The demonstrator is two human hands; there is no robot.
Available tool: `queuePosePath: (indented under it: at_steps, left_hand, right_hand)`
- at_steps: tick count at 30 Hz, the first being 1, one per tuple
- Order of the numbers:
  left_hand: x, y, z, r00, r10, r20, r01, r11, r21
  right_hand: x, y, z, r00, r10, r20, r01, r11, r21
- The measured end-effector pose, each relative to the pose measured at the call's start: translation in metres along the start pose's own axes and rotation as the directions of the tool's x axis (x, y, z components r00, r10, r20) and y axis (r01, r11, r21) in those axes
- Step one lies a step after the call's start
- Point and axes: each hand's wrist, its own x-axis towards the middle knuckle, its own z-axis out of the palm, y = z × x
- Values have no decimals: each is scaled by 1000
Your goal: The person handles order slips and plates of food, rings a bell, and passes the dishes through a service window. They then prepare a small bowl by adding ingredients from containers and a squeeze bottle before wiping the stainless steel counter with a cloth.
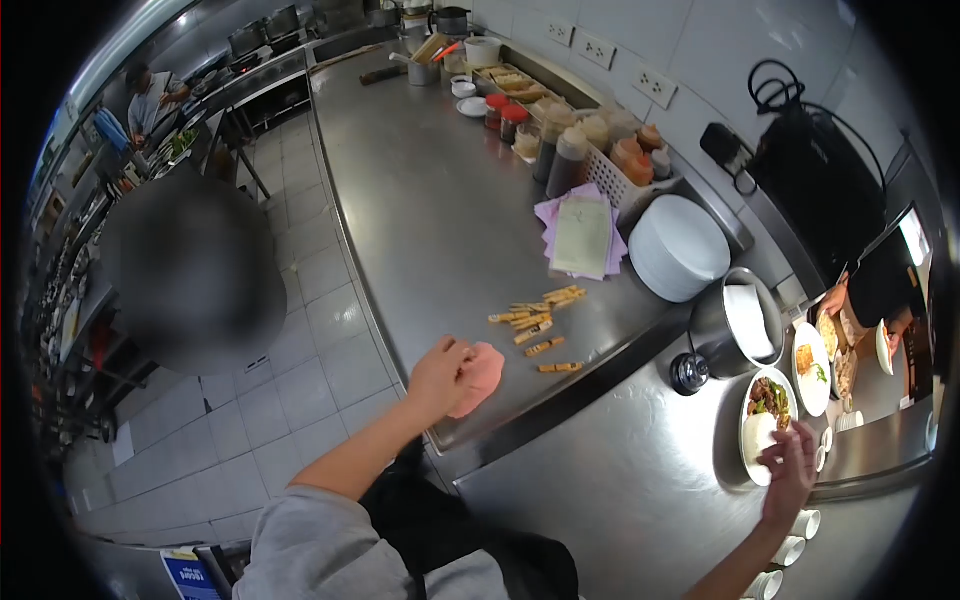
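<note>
My left hand [440,380] is closed over a crumpled pink sheet [482,380] near the front edge of the steel counter. Several wooden clothespins [530,317] lie loose just beyond it. Off to the right, my right hand [792,462] is raised with its fingers loosely bent and apart, slightly blurred. It overlaps the edge of an oval plate [748,470] that carries white rice [759,440] and cooked meat with greens [768,398]. Nothing shows in its fingers.
A pale green pad on purple papers [582,235] lies beside stacked white plates [680,247]. Sauce bottles [568,160] line the wall. A steel pot [735,320] and call bell [689,373] stand right. Another person [150,105] is far left; another's hands [835,297] show beyond the pass.
</note>
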Motion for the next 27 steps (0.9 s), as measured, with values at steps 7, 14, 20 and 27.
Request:
queuePosePath:
  at_steps: [7,14,20,27]
  left_hand:
    - [27,68,-125,835,539,-110,-539,762,-359]
    - [102,-22,-242,847,512,142,-349,738,-577]
    - [202,-68,-275,773,622,-121,-576,610,-544]
    - [277,-177,-296,821,568,65,-463,727,-506]
  right_hand:
    - [-87,-1,268,801,-296,520,450,871,-198]
    - [-107,-24,408,791,-382,479,566,755,-332]
    - [-92,-46,482,982,-185,49,189,898,-398]
    - [-47,65,547,884,-22,466,462,179,-869]
